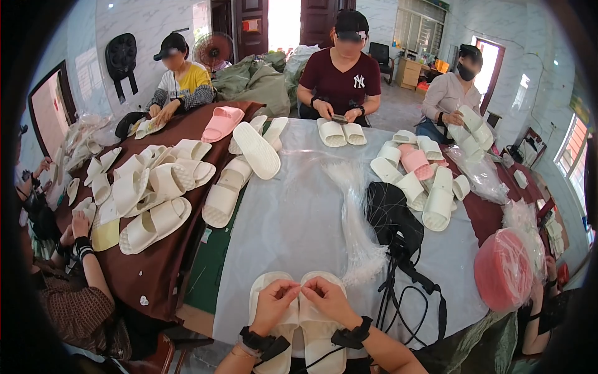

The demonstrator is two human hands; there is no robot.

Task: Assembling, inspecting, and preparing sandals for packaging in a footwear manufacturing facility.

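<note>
A pair of cream slippers lies side by side at the near edge of the table, the left slipper (281,360) and the right slipper (325,356) with toes pointing away from me. Above them my left hand (275,305) and my right hand (327,303) meet, thumbs and fingertips pinched close together over the inner edges of the straps. Whatever is between the fingertips is too small to make out. Beyond my right hand lies a bundle of thin see-through plastic strands (362,246). Both wrists wear black bands.
Piles of cream slippers (149,177) lie left on brown cloth (149,280), with a pink slipper (222,123). More slippers (439,199) are at right, beside a black bag (392,218) with cords. A pink wrapped roll (503,269) stands right. Several people work around the table.
</note>
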